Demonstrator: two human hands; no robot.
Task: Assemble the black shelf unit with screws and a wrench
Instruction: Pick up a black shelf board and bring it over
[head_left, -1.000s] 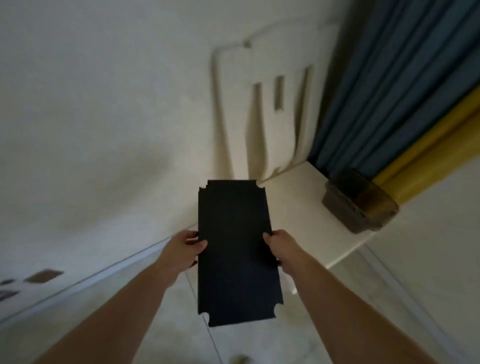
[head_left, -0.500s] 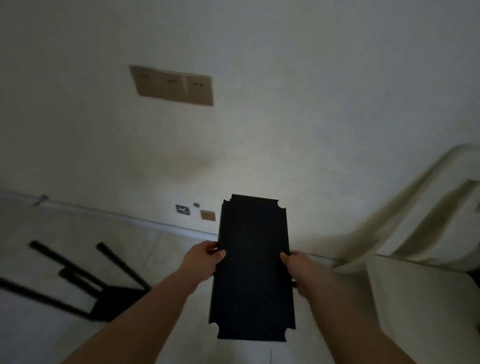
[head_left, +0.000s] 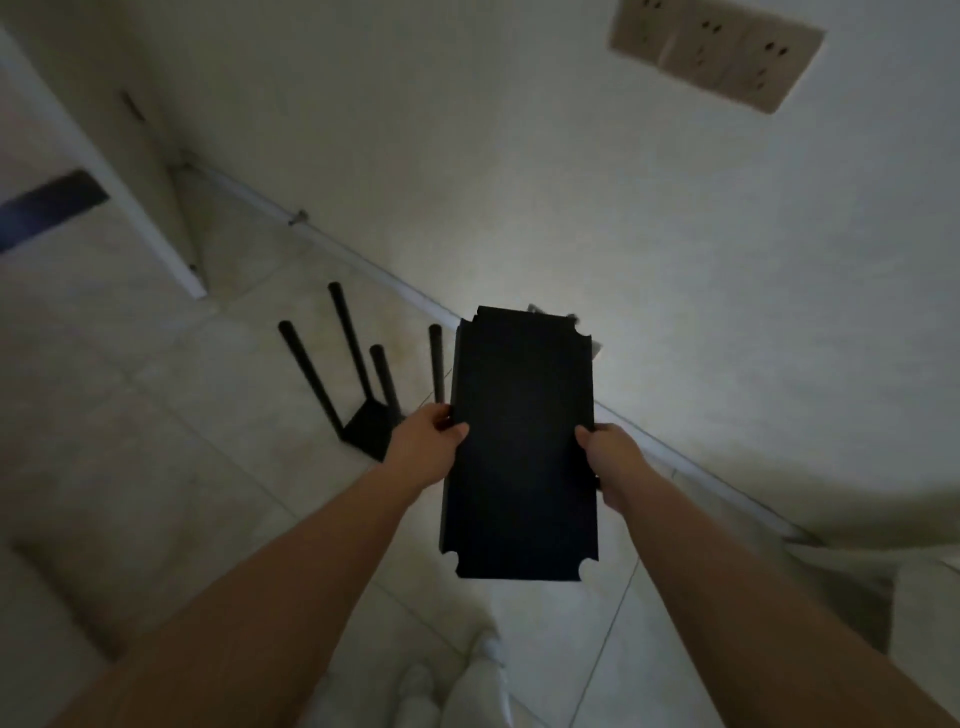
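I hold a flat black shelf panel with notched corners out in front of me, its long side pointing away. My left hand grips its left edge and my right hand grips its right edge, both near the middle. On the tiled floor to the left stands a partly built black shelf frame: a base panel with several black poles sticking upward. No screws or wrench are visible.
A pale wall runs diagonally behind, with a baseboard along the floor and a beige socket plate high on the right. A door or panel edge stands at the left. My feet in white footwear show at the bottom.
My view has swung left away from the white chair and curtain; the black frame on the floor has come nearer. Both hands keep the same grip on the panel.
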